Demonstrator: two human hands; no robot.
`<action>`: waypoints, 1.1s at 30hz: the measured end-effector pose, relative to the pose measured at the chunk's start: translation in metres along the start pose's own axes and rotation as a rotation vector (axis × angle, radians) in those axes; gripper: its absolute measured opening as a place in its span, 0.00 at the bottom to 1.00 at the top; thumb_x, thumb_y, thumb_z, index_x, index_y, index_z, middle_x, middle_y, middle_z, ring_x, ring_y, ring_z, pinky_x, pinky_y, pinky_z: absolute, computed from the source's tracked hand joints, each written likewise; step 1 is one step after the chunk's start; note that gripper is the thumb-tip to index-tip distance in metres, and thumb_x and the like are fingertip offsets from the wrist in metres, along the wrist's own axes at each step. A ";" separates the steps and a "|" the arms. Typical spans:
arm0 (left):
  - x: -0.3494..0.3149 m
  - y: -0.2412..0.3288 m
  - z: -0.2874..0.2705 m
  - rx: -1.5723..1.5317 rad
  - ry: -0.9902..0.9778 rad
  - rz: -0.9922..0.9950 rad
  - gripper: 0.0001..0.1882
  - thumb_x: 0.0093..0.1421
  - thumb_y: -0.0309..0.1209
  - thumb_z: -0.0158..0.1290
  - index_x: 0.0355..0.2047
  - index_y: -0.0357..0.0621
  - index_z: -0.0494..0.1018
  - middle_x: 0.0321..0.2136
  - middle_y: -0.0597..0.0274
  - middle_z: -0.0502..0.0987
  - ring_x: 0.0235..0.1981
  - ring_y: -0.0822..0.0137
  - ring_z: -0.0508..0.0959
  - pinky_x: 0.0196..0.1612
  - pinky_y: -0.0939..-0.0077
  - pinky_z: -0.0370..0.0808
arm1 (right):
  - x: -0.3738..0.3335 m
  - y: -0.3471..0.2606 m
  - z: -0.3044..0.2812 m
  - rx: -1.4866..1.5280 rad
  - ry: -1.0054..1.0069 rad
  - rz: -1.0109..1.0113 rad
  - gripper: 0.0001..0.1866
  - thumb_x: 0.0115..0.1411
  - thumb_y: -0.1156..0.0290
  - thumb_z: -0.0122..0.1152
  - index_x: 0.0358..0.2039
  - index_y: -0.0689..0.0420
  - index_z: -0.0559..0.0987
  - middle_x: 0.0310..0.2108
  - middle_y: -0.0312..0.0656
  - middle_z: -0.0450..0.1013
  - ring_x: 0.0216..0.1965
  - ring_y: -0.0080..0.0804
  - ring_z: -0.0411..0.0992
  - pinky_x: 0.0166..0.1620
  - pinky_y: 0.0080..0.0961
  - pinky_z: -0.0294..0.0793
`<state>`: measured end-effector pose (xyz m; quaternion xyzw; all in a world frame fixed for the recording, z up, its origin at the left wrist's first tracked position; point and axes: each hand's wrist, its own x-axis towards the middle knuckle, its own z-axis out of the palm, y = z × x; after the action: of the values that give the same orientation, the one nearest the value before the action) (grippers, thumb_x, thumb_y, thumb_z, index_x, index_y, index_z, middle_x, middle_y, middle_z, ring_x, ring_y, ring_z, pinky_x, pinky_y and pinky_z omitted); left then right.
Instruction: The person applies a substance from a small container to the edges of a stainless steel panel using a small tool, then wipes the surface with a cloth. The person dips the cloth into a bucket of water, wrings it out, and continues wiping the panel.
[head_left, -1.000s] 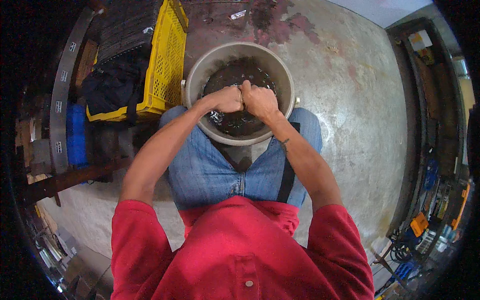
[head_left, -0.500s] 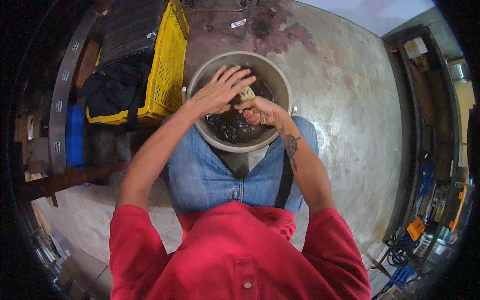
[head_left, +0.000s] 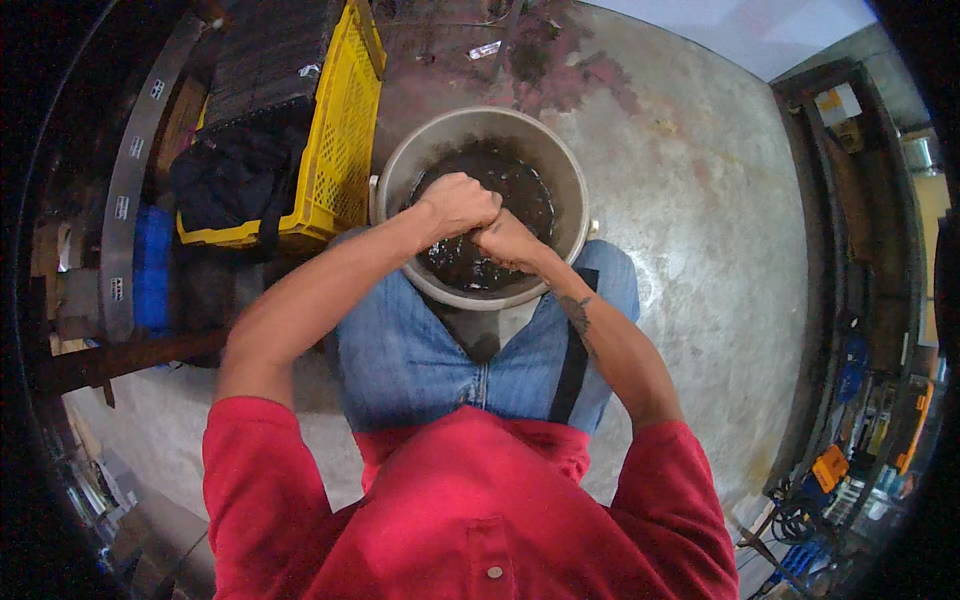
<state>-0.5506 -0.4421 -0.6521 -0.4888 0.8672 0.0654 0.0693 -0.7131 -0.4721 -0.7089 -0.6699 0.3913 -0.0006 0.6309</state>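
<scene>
One round bucket [head_left: 571, 200] of dark water [head_left: 525, 185], no long axis, lay below my hands | left fist [head_left: 462, 203], farther out, pressed against right fist [head_left: 510, 242], nearer me | anything clamped inside was hidden; I couldn't tell

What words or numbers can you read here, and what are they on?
None can be read.
White labels on the grey rail: too small.
Whitish packet on the floor: too small to make out any print.
White piece at upper right: too blurred.
Bucket: no writing shows.
</scene>
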 end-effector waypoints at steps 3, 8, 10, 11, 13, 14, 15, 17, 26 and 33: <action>0.002 0.003 0.013 -0.184 -0.009 -0.197 0.10 0.58 0.28 0.57 0.37 0.35 0.81 0.32 0.39 0.84 0.36 0.43 0.87 0.39 0.49 0.83 | 0.014 0.024 0.001 -0.445 0.277 -0.256 0.10 0.57 0.68 0.63 0.35 0.62 0.79 0.30 0.60 0.81 0.30 0.57 0.81 0.35 0.49 0.81; -0.002 0.009 0.030 -0.627 -0.033 -0.422 0.11 0.52 0.26 0.56 0.29 0.28 0.80 0.32 0.32 0.82 0.36 0.37 0.85 0.40 0.48 0.81 | -0.011 -0.019 -0.003 -0.826 0.346 -0.167 0.17 0.58 0.66 0.65 0.42 0.63 0.75 0.34 0.63 0.81 0.38 0.61 0.83 0.43 0.54 0.83; -0.001 0.007 0.038 -0.801 -0.010 -0.438 0.11 0.50 0.26 0.55 0.27 0.26 0.79 0.31 0.30 0.81 0.34 0.39 0.85 0.39 0.50 0.80 | -0.009 -0.016 -0.007 -0.915 0.368 -0.231 0.16 0.60 0.68 0.64 0.43 0.62 0.71 0.30 0.60 0.81 0.35 0.60 0.83 0.39 0.54 0.83; -0.002 0.008 0.045 -0.896 0.053 -0.439 0.09 0.50 0.24 0.52 0.22 0.27 0.77 0.22 0.37 0.80 0.23 0.49 0.82 0.29 0.55 0.77 | -0.005 -0.011 -0.008 -0.929 0.381 -0.257 0.16 0.60 0.68 0.64 0.42 0.62 0.70 0.29 0.59 0.81 0.33 0.60 0.82 0.37 0.54 0.82; -0.002 0.006 0.047 -1.140 -0.104 -0.547 0.08 0.52 0.24 0.52 0.22 0.30 0.76 0.18 0.45 0.77 0.18 0.56 0.78 0.21 0.58 0.71 | -0.005 -0.006 -0.008 -0.950 0.407 -0.342 0.16 0.60 0.70 0.64 0.42 0.61 0.68 0.26 0.58 0.80 0.31 0.60 0.82 0.33 0.54 0.81; -0.002 0.005 0.043 -1.261 -0.183 -0.602 0.07 0.53 0.24 0.52 0.22 0.32 0.76 0.16 0.49 0.75 0.16 0.59 0.76 0.17 0.60 0.68 | -0.005 -0.007 -0.008 -0.959 0.390 -0.333 0.14 0.61 0.71 0.62 0.43 0.61 0.68 0.27 0.58 0.81 0.32 0.59 0.83 0.34 0.53 0.82; -0.004 0.007 0.041 -1.307 -0.189 -0.623 0.07 0.53 0.23 0.51 0.21 0.33 0.75 0.15 0.53 0.73 0.15 0.63 0.73 0.15 0.64 0.65 | -0.005 -0.008 -0.010 -0.970 0.373 -0.325 0.13 0.62 0.71 0.59 0.44 0.61 0.69 0.28 0.58 0.81 0.33 0.58 0.83 0.35 0.52 0.83; -0.005 0.011 0.035 -1.396 -0.196 -0.661 0.08 0.54 0.22 0.50 0.19 0.36 0.73 0.14 0.61 0.67 0.14 0.71 0.67 0.12 0.70 0.59 | -0.005 -0.008 -0.012 -0.994 0.361 -0.338 0.14 0.62 0.71 0.59 0.44 0.61 0.68 0.29 0.58 0.81 0.33 0.58 0.83 0.35 0.52 0.83; -0.016 0.018 0.040 -1.345 -0.178 -0.680 0.08 0.54 0.22 0.53 0.19 0.33 0.73 0.15 0.55 0.71 0.14 0.59 0.73 0.17 0.62 0.69 | -0.003 -0.009 -0.006 -0.982 0.275 -0.277 0.18 0.57 0.68 0.66 0.44 0.61 0.71 0.29 0.59 0.81 0.34 0.60 0.82 0.37 0.54 0.82; -0.013 0.000 0.030 -0.542 0.307 -0.337 0.39 0.53 0.18 0.62 0.65 0.44 0.59 0.49 0.35 0.74 0.49 0.32 0.77 0.53 0.45 0.78 | 0.019 0.025 -0.027 -0.269 0.205 -0.338 0.14 0.59 0.67 0.68 0.42 0.58 0.76 0.31 0.53 0.80 0.26 0.43 0.80 0.29 0.39 0.79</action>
<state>-0.5421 -0.4254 -0.6795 -0.6297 0.7259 0.2066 -0.1842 -0.7267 -0.5021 -0.7341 -0.8004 0.3322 -0.1223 0.4837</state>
